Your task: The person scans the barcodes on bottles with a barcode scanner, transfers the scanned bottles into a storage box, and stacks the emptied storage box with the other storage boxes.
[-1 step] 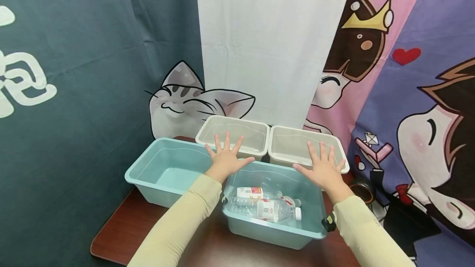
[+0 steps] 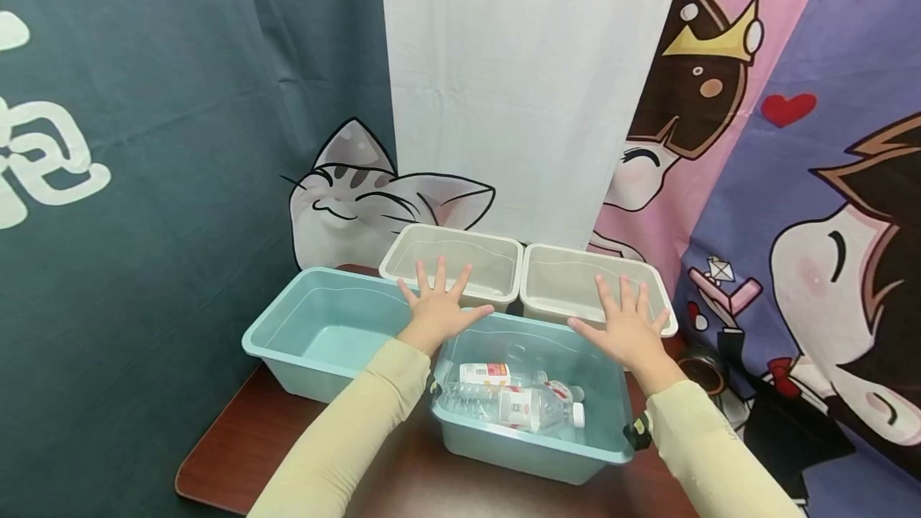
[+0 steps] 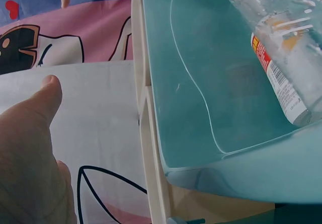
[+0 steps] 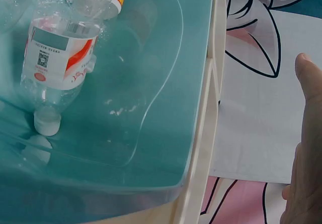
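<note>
With fingers spread wide, my left hand (image 2: 440, 312) is held up over the gap between the bins and grips nothing. My right hand (image 2: 629, 332), also spread and holding nothing, is raised near the back right corner of the right blue bin (image 2: 532, 442). Several clear plastic bottles lie on their sides in that bin. The front bottle (image 2: 534, 409) has a white cap and a white-and-red label; in the right wrist view its label (image 4: 55, 58) shows a square code. Behind it, another bottle (image 2: 484, 375) carries a white, red and yellow label.
A second blue bin (image 2: 334, 346) stands to the left. Two cream bins, one left (image 2: 492, 262) and one right (image 2: 561, 278), sit side by side behind. All rest on a brown table (image 2: 245, 438). A printed curtain (image 2: 532, 86) hangs behind; a dark round object (image 2: 701, 370) is at right.
</note>
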{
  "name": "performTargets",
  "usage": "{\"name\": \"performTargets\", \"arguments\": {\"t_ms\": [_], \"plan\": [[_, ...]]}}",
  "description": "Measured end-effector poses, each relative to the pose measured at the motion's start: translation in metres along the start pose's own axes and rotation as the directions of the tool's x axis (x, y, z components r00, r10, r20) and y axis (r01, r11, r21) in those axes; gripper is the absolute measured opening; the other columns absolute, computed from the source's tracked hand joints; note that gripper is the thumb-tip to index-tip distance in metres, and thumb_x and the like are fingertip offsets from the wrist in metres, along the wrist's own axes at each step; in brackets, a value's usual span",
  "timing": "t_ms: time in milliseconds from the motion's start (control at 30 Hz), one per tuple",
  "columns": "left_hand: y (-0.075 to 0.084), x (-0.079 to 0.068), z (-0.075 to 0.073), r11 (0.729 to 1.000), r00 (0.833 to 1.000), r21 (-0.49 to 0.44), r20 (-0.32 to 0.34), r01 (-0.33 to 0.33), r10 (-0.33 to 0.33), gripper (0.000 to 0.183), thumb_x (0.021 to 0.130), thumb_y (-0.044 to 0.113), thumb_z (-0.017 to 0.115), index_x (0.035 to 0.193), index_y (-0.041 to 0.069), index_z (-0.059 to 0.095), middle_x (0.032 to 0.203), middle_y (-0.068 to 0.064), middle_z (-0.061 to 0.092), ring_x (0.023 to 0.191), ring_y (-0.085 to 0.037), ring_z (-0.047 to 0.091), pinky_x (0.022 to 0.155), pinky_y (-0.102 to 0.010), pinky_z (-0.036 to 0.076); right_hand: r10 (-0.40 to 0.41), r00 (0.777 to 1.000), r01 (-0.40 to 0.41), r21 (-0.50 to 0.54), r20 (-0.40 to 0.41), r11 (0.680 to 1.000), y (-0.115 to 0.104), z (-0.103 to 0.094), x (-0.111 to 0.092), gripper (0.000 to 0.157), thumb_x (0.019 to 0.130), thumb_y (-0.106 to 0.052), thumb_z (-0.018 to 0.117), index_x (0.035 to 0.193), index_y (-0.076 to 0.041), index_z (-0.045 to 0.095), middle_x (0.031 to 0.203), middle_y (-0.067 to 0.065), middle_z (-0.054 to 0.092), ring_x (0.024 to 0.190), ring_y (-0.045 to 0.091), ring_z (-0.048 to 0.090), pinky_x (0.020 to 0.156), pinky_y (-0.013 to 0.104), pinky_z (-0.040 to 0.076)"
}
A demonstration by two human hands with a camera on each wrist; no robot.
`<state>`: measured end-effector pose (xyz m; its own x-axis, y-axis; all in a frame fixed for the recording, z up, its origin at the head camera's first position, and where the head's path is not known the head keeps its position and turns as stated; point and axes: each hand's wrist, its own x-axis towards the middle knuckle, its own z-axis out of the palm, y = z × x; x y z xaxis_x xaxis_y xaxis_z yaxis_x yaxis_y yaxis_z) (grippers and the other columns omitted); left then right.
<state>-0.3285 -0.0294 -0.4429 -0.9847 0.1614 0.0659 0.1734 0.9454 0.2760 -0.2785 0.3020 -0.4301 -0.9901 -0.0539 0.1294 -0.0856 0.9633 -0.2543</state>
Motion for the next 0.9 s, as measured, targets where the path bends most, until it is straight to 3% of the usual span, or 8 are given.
{"name": "performTargets", "arguments": {"t_ms": [400,600,700,767,900], "plan": [[0.001,-0.002,0.001,1.0,1.0,0.013,0.007,0.003,-0.003,0.097,0.079,0.095,0.03,0.159,0.047,0.003,0.169,-0.009,-0.01,0.146,-0.044,-0.028,0.108,-0.077,-0.018,0.015,1.0,-0.015,0.005,0.004,1.0,0.004,0.006,0.004,0.109,0.084,-0.087,0.043,0.164,-0.026,-0.001,0.166,0.026,-0.008,0.147,0.052,-0.021,0.099,0.087,-0.014],[-0.001,-0.003,0.004,0.999,0.999,0.017,0.027,0.028,-0.029,0.096,0.08,0.094,0.032,0.159,0.047,0.004,0.169,-0.011,-0.007,0.148,-0.045,-0.024,0.111,-0.078,-0.012,0.016,1.0,-0.016,0.025,0.003,1.0,0.005,0.008,0.0,0.11,0.085,-0.085,0.045,0.164,-0.023,0.0,0.166,0.028,-0.005,0.147,0.054,-0.016,0.101,0.088,-0.006],[0.0,-0.001,0.005,1.0,0.999,0.015,0.027,0.027,-0.027,0.096,0.083,0.091,0.035,0.161,0.044,0.007,0.169,-0.015,0.0,0.151,-0.047,-0.011,0.117,-0.073,-0.002,0.003,0.999,-0.002,0.034,-0.034,0.999,0.007,0.008,-0.002,0.109,0.088,-0.08,0.048,0.164,-0.016,0.004,0.164,0.031,0.002,0.148,0.056,-0.002,0.107,0.084,0.006],[0.001,0.0,0.006,1.0,1.0,0.005,0.008,0.019,-0.019,0.094,0.086,0.085,0.042,0.162,0.038,0.013,0.168,-0.018,0.011,0.152,-0.046,0.005,0.119,-0.068,0.014,-0.003,0.998,0.006,0.051,-0.064,0.999,0.009,0.007,-0.003,0.106,0.091,-0.073,0.052,0.163,-0.01,0.007,0.161,0.034,0.012,0.146,0.057,0.013,0.109,0.08,0.018],[0.003,0.001,0.008,0.999,0.999,-0.035,-0.043,0.019,-0.021,0.086,0.09,0.064,0.062,0.158,0.017,0.035,0.154,-0.021,0.035,0.138,-0.04,0.034,0.109,-0.055,0.041,0.01,0.996,-0.003,0.083,-0.087,0.997,0.013,0.007,-0.005,0.096,0.095,-0.054,0.062,0.159,0.001,0.016,0.15,0.039,0.03,0.134,0.056,0.036,0.106,0.073,0.035]]}}
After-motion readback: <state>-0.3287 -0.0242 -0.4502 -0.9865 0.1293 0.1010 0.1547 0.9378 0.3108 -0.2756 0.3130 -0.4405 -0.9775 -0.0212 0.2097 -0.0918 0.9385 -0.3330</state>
